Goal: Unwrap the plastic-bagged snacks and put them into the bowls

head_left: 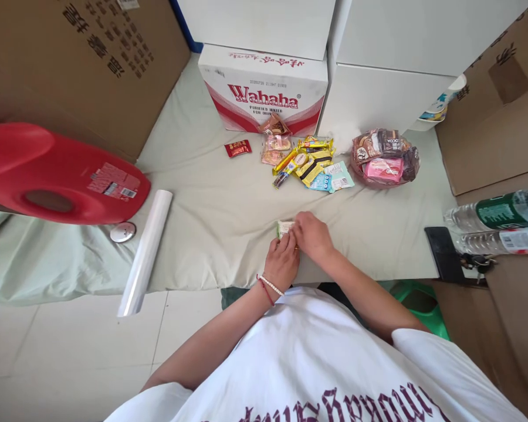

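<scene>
Near the front edge of the cloth-covered table lies a small white and green snack packet [284,227], partly hidden by my fingers. My left hand [282,259], with a beaded and a red bracelet at the wrist, presses its closed fingers on the packet's near side. My right hand [311,235] is pinched at the packet's right end. Beyond my hands sits a pile of yellow-wrapped snacks [311,170], with a pale green packet [339,176] and a blue packet [320,181] at its near side. Pink packets [276,150] lie left of the pile.
A clear bowl of snacks [385,161] and a red packet [237,148] flank the pile. To the left are a clear plastic roll [146,252], a round tin [123,232] and a red jug [66,176]. A phone [443,253] and bottles [497,212] lie right; a Wahaha box [264,91] stands behind.
</scene>
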Motion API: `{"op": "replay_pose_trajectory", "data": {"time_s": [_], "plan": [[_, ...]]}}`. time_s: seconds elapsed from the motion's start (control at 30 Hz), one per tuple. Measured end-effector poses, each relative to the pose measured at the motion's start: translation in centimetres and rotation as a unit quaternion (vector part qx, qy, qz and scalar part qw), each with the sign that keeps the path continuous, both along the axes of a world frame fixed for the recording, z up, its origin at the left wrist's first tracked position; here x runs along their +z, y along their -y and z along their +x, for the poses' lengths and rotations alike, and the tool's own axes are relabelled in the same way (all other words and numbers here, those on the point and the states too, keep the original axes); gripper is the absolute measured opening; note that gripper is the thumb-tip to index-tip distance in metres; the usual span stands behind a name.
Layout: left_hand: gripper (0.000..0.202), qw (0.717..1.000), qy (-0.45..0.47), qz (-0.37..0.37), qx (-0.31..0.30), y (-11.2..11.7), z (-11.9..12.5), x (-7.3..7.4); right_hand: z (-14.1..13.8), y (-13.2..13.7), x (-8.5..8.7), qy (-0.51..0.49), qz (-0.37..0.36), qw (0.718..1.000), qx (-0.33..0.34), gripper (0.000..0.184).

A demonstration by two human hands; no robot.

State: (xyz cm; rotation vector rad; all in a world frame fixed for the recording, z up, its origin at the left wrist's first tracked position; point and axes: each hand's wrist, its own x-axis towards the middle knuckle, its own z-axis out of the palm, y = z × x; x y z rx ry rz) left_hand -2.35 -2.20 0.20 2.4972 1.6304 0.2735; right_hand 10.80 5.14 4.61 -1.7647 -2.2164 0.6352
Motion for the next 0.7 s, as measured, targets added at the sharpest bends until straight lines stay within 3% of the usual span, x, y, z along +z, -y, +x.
{"op": "replay_pose_trajectory", "data": {"time_s": [0.1, 0.2, 0.3, 0.37, 0.47, 0.57, 0.7], "plan": [[0.045, 0.997, 0.075, 0.000, -0.031, 0.3, -2.5, 0.1, -2.3, 0.4, -0.5, 0.056, -0.012, 0.996, 0.063, 0.020], [0.039, 0.979, 0.191, -0.020, -0.062, 1.3, -5.9, -0.2, -2.4, 2.2, -1.3, 0.068, 0.048, 0.990, 0.116, 0.028], [0.030, 0.958, 0.285, -0.023, 0.009, 2.7, -8.6, -0.5, -2.0, 3.9, -2.1, 0.082, 0.082, 0.985, 0.128, 0.060], [0.025, 0.943, 0.321, -0.017, 0.080, 3.4, -9.3, -0.5, -2.1, 4.0, -2.6, 0.089, 0.079, 0.986, 0.117, 0.068], [0.023, 0.929, 0.344, -0.008, 0.139, 3.6, -9.2, 0.2, -2.7, 3.0, -2.7, 0.100, 0.064, 0.987, 0.104, 0.051], [0.022, 0.919, 0.363, 0.006, 0.151, 3.3, -8.5, 1.2, -2.8, 1.7, -2.1, 0.103, 0.052, 0.987, 0.109, 0.026], [0.022, 0.884, 0.428, -0.012, 0.186, 2.5, -7.9, 1.7, -0.9, 0.6, -1.1, -0.023, 0.061, 0.995, 0.080, 0.027]]}}
